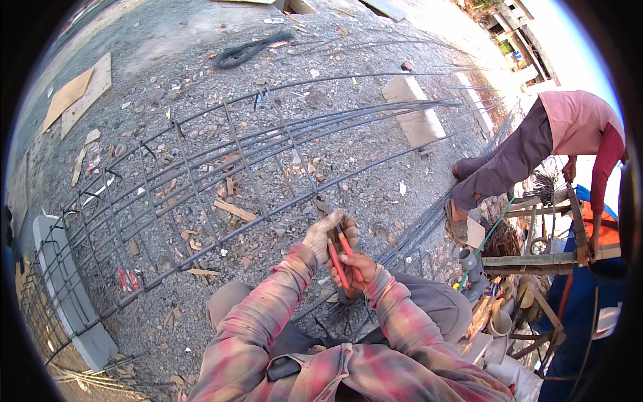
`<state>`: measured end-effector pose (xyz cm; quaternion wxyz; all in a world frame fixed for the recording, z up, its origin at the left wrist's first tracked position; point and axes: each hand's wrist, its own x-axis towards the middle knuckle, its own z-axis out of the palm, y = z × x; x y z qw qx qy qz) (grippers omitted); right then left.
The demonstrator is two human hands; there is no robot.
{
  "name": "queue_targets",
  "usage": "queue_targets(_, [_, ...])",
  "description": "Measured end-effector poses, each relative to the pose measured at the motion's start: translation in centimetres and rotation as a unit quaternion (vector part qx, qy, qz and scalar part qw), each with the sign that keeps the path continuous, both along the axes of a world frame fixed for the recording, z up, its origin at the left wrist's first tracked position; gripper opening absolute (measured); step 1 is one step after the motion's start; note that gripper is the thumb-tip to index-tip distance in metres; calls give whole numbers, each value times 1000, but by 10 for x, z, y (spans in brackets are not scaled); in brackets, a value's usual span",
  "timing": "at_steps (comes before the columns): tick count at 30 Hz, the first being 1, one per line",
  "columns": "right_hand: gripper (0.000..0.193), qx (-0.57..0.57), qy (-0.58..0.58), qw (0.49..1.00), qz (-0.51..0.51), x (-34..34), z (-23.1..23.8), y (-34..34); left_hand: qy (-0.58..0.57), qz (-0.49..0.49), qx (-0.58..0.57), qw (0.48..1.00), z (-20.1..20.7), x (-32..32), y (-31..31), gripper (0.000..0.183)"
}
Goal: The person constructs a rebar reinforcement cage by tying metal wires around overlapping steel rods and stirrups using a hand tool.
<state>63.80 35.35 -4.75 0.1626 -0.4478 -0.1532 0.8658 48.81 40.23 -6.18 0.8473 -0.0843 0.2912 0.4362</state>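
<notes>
My right hand (362, 273) grips the red handles of a pair of pincers (337, 262), whose dark jaws touch or nearly touch the near long bar of a steel rebar cage (267, 216). Just ahead of it, my left hand (321, 232), in a pale glove, is curled closed beside the jaws and the upper handles. What its fingers hold, if anything, is hidden. Thin strands of wire hang below my right hand. The cage stretches away to the left, its crosswise stirrups joined to long bars, with several loose bars running through the middle.
A concrete block (94, 342) supports the cage's left end; another block (414, 120) lies under bars at the back. A coil of dark wire (251, 50) rests on gravel. At right, a co-worker (536, 134) bends over a metal bench (536, 262). Wood scraps lie scattered.
</notes>
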Motion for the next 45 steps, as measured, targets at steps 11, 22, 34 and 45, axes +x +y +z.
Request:
queue_targets(11, [41, 544, -547, 618, 151, -19, -9, -34, 282, -34, -34, 958, -12, 20, 7, 33])
queue_targets(22, [50, 390, -408, 825, 6, -16, -23, -42, 128, -42, -5, 991, -19, 18, 5, 31])
queue_targets(34, [49, -41, -194, 970, -143, -23, -2, -25, 76, -12, 23, 997, -20, -2, -2, 19])
queue_targets(45, [50, 275, -270, 921, -60, -13, -46, -41, 185, -29, 86, 979, -20, 3, -4, 23])
